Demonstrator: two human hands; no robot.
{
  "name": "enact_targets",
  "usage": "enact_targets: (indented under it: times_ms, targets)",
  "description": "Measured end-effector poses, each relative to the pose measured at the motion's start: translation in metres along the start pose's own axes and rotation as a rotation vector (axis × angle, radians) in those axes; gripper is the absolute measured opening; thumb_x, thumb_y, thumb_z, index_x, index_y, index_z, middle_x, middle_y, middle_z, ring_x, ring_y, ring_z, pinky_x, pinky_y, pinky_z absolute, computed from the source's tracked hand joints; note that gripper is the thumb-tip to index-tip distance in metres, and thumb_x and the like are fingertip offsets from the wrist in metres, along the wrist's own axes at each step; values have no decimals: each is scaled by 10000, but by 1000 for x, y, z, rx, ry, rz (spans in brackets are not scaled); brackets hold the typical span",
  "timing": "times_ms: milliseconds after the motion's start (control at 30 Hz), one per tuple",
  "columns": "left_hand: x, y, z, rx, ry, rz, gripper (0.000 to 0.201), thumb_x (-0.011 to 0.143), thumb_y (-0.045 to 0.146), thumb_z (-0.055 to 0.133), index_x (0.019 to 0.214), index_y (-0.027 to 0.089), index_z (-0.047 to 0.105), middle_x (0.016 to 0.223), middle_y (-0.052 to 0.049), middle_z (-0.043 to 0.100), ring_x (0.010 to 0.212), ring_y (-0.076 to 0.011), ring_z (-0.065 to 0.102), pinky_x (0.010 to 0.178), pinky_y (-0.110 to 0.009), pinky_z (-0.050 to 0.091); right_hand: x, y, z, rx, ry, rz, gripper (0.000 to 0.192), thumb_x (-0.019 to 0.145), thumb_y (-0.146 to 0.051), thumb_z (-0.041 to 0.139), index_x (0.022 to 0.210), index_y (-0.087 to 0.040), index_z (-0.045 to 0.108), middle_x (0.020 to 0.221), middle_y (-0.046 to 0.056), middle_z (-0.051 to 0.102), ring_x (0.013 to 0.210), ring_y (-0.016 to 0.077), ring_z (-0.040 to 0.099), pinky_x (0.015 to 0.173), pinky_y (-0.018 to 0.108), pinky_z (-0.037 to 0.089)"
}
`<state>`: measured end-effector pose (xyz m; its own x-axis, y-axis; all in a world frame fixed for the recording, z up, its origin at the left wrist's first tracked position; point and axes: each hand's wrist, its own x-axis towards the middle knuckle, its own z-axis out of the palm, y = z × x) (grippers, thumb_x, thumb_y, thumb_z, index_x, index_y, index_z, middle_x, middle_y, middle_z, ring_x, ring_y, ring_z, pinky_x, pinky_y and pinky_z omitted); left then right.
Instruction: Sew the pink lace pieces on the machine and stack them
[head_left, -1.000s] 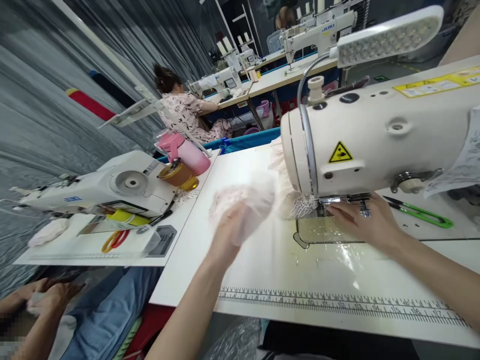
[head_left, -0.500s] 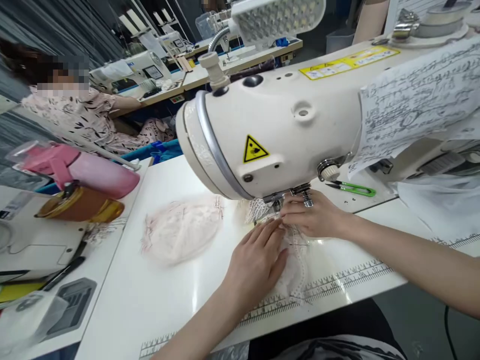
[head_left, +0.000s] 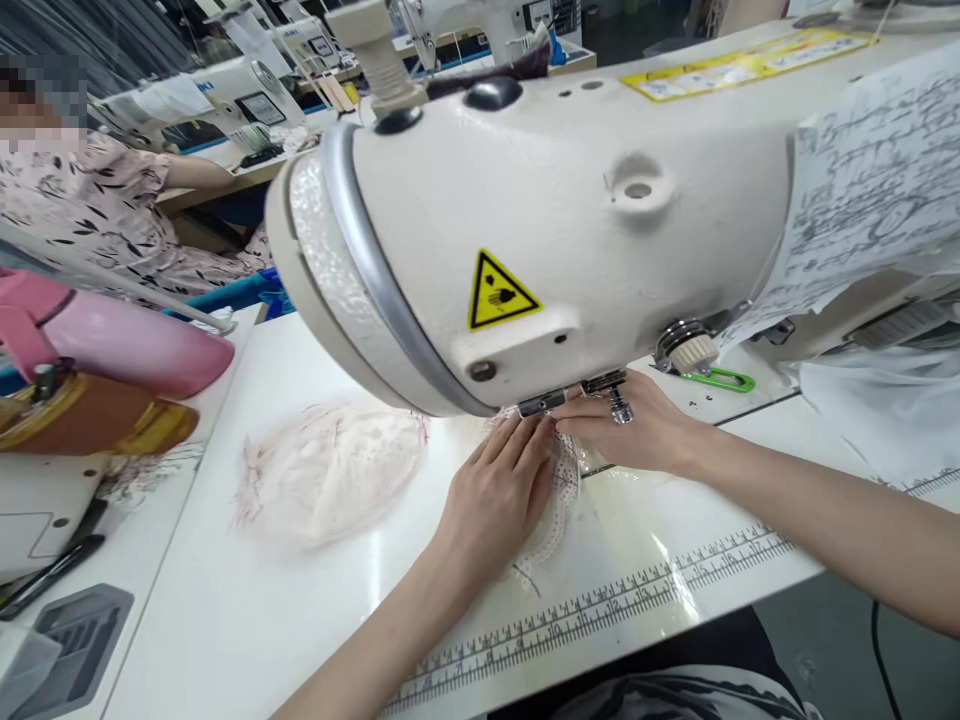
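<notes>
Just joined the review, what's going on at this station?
A person sits at a white industrial sewing machine. Both hands press a white lace piece flat on the table under the machine head: left hand on the lace, right hand beside the presser foot. A pink lace bundle lies to the left, untouched.

The left hand [head_left: 499, 490] is laid palm down, fingers extended and pressed flat, pointing away toward the far right. Its bare forearm is stretched up from the near left edge. The right hand [head_left: 637, 425] is held just beyond it, fingers lightly curled and fingertips brought close to those of the left. The right forearm is extended in from the near right.
</notes>
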<state>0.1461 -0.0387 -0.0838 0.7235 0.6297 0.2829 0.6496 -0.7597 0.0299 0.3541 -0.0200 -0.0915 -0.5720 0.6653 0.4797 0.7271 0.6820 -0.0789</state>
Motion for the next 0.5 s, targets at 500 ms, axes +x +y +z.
enact_targets:
  times_ms: [500]
  targets:
    - [3,-5,6,7,46,6,401,934,237,432,1280,60,531,1272,-137,604,1251,-289,509,1017,-479,490,0,1,2,-23,109,-87,321,857,-70,436,853,-249,703,884,-62,738,829,145,649,739,317,452]
